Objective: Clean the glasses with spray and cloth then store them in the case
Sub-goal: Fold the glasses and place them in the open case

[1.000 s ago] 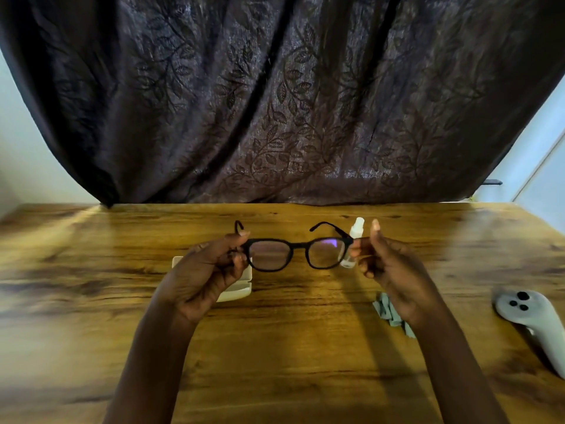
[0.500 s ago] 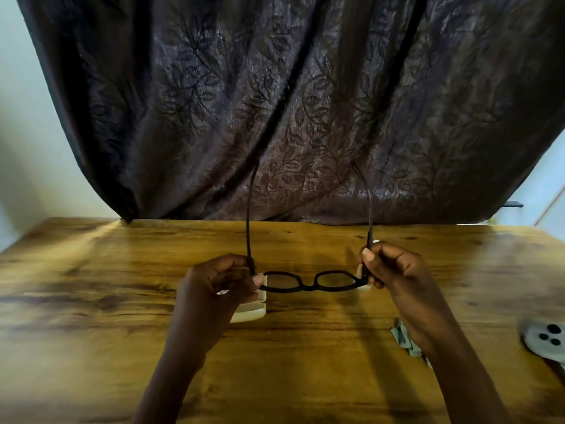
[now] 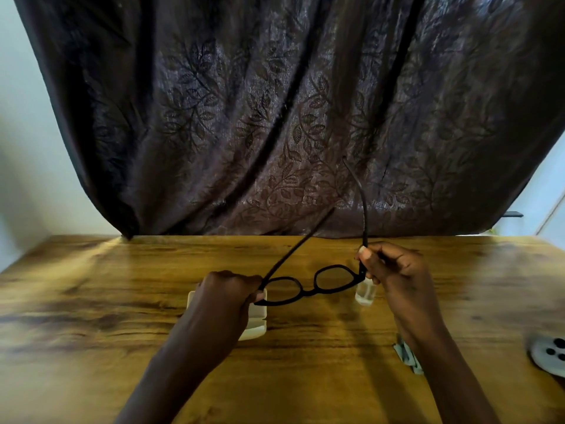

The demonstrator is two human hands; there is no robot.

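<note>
Black-framed glasses (image 3: 308,286) hang above the wooden table (image 3: 91,301), lenses facing down and temples pointing up and away. My left hand (image 3: 229,289) grips the left hinge corner, and its temple leans inward to the right. My right hand (image 3: 391,267) pinches the right hinge, with that temple standing nearly upright. Under my left hand lies the white glasses case (image 3: 253,325), mostly hidden. The small clear spray bottle (image 3: 365,293) stands behind my right hand, its top hidden. A grey-green cloth (image 3: 408,356) peeks out beneath my right forearm.
A dark leaf-patterned curtain (image 3: 275,117) hangs behind the table's far edge. A white controller (image 3: 550,353) with dark buttons lies at the right edge of the table. Pale walls show on both sides.
The glasses went from lenses facing me to lying flat with temples raised. Now the left temple swings inward and the frame tilts, its right side higher. My view has tipped upward.
</note>
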